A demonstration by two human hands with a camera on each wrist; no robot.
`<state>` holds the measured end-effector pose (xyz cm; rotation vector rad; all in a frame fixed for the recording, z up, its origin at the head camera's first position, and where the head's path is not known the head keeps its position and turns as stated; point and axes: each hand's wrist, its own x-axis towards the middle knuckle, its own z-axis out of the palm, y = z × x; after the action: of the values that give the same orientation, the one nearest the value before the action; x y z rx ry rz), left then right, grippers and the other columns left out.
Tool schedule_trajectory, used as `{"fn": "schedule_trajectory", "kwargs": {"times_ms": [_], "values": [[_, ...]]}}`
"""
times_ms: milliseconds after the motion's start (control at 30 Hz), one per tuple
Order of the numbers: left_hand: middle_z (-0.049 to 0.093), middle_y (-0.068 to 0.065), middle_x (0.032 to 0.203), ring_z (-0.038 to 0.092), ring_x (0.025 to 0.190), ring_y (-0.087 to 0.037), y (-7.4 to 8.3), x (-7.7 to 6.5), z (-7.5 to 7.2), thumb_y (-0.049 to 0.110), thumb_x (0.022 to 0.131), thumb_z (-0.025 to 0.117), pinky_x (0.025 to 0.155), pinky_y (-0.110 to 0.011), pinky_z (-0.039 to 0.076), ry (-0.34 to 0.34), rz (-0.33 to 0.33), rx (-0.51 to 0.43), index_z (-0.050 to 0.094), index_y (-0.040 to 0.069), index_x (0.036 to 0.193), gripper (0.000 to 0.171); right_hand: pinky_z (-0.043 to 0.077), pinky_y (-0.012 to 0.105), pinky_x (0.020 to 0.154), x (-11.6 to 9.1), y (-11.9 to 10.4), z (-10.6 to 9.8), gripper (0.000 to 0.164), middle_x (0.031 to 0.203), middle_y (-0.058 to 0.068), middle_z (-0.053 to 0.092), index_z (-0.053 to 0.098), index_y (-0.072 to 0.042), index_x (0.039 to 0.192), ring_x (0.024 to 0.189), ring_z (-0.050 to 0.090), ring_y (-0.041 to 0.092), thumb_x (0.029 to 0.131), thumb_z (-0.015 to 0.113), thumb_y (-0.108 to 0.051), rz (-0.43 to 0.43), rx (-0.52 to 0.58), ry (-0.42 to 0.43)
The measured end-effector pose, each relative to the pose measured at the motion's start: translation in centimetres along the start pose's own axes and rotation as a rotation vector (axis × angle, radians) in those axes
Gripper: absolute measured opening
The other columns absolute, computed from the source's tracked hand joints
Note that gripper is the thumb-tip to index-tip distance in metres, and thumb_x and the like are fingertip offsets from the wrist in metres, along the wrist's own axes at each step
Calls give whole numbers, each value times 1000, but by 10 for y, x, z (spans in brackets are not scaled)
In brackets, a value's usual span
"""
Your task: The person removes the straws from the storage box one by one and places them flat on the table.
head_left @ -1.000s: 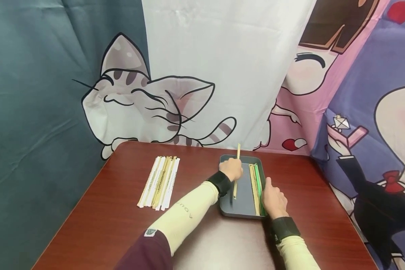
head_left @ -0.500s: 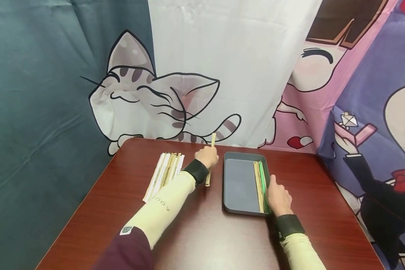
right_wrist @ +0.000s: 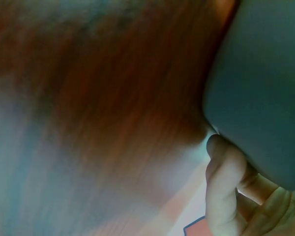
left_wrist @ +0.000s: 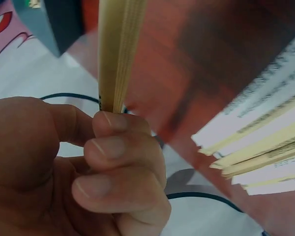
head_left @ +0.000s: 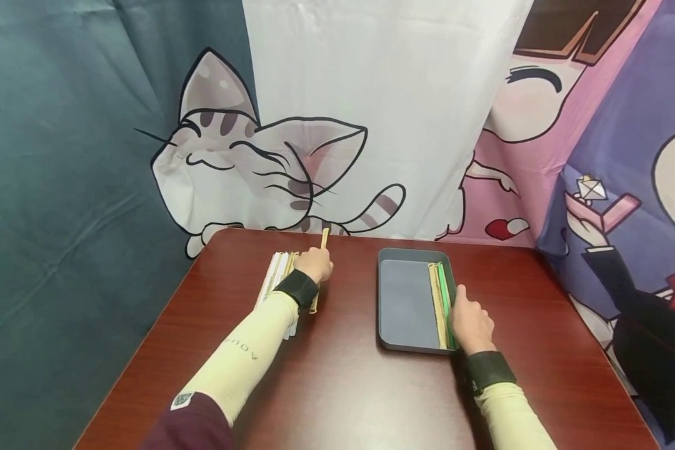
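My left hand (head_left: 314,265) pinches a slim tan paper-wrapped stick (left_wrist: 115,49) between thumb and curled fingers. In the head view this stick stands above the right side of a row of white and tan paper-wrapped sticks (head_left: 272,275), which my left hand and wrist partly cover. At the right, a grey tray (head_left: 407,347) bears tan wrapped sticks (head_left: 439,306) and a green one (head_left: 445,294) along its right wall. My right hand (head_left: 472,325) holds the tray's right side; in the right wrist view, bent fingers (right_wrist: 222,179) touch its outer wall.
The dark red wooden table (head_left: 337,387) runs beneath everything. Behind its far edge hangs a printed cloth (head_left: 337,175) with cartoon figures, and a teal cloth (head_left: 62,219) hangs at the left. Bare tabletop lies between the row and the tray.
My left hand has carried the tan stick leftward, from over the tray to the row of wrapped sticks. The right hand has stayed on the tray's side.
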<state>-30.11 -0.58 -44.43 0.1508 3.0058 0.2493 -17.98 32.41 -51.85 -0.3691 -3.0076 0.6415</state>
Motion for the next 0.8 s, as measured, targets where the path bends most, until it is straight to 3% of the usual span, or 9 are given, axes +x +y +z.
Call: {"fn": "schedule_trajectory", "kwargs": {"times_ms": [233, 533, 800], "values": [[70, -20, 122, 69, 106, -38, -12, -5, 17, 23, 102, 60, 84, -52, 56, -22, 15, 53, 72, 3, 120, 29, 44, 54, 57, 1, 1, -2, 16, 76, 21, 59, 39, -6, 118, 66, 60, 41, 102, 39, -9, 6, 0, -1], [70, -19, 122, 70, 103, -39, -26, 6, 43, 15, 98, 60, 81, -53, 57, -59, -30, 60, 74, 5, 120, 27, 44, 54, 58, 2, 4, 1, 16, 76, 21, 59, 39, -6, 117, 67, 60, 42, 102, 39, -9, -7, 5, 1], [73, -20, 110, 72, 92, -38, -34, 2, 53, 12, 93, 64, 71, -52, 58, -51, -42, 90, 76, 3, 109, 22, 44, 52, 57, 3, 3, 0, 18, 76, 19, 58, 38, -7, 120, 67, 60, 39, 102, 39, -9, 1, 4, -17]]}}
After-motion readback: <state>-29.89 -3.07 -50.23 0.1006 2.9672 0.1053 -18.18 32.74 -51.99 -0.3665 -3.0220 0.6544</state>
